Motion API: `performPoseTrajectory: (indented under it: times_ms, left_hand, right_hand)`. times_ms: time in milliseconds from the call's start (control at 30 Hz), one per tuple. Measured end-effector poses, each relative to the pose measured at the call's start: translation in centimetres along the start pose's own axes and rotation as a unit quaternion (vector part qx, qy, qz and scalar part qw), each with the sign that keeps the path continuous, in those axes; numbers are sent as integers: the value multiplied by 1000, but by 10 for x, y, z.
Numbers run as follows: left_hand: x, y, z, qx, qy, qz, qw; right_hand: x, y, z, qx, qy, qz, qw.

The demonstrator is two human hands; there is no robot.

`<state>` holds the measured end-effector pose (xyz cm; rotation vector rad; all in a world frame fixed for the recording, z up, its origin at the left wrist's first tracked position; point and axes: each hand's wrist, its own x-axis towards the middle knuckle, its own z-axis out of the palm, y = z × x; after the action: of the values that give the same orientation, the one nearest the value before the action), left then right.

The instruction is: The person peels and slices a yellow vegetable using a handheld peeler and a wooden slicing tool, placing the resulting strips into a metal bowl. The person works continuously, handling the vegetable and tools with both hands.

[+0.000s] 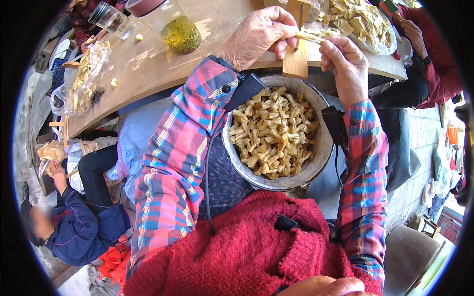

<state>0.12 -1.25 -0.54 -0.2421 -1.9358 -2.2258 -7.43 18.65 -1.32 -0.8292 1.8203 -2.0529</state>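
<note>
Between my two hands a thin pale-yellow strip of dried plant leaf (309, 36) is stretched level, near the table's front edge. My left hand (261, 35) pinches its left end; the fingertips of my right hand (342, 63) pinch the right end. Just under the strip, a wooden piece (295, 59) sticks out past the table edge. Below my hands, a round metal pot (327, 142) with a worn rim is filled with small knotted pieces of the same pale material (276, 137). Black devices with cables are strapped at both my wrists.
On the wooden table (148, 66) stand a jar of yellow-green liquid with leaves (181, 35) and a lidded glass jar (113, 22). A heap of dried strips (364, 24) lies in a plastic bag at right, another bag (83, 81) at left. People sit at left and right.
</note>
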Motion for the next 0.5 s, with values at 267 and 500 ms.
performPoseTrajectory:
  times_ms: [267,500]
  left_hand:
    - [9,-20,-4,47,66,14,997]
    - [1,-31,-10,66,180,-55,980]
  right_hand:
    - [20,11,1,-63,-1,-6,998]
    - [-8,15,-8,-216,34,18,976]
